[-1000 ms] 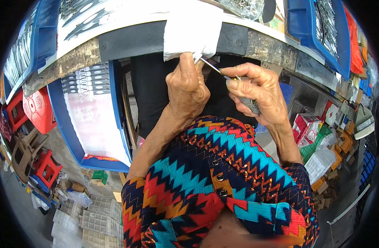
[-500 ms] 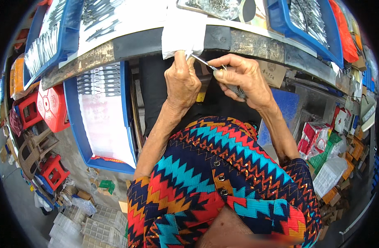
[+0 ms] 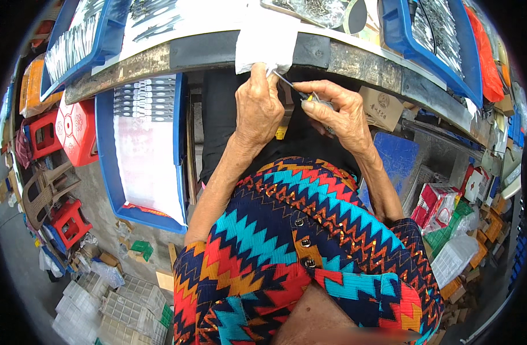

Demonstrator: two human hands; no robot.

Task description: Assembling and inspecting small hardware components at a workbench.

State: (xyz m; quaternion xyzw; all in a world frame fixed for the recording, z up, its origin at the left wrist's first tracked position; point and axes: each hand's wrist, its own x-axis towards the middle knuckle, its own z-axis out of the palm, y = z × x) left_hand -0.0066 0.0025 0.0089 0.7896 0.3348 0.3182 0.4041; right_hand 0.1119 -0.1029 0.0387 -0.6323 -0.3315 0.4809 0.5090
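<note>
Pointing toward left hand [image 3: 258,109], tool [image 3: 291,84] in right hand [image 3: 341,115]

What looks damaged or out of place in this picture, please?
The workbench edge looks damaged: its wood is blotchy and worn on both sides of the black covering under the white cloth.

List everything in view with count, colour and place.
Bench: one, white top, top centre
Cloth: one, white, over bench edge
Tool: one, grey shaft, at cloth's edge
Trays: three, blue, two on bench, one below left
Slim pieces: many, dark and white, in trays
Stools: at least two, red, left
Chair: one, brown, left
Crates: several, whitish, lower left
Clutter: many pieces, mixed colours, right
Shirt: one, multicoloured zigzag, lower centre
Left grip: one, bare, at cloth
Right grip: one, bare, around tool
</note>
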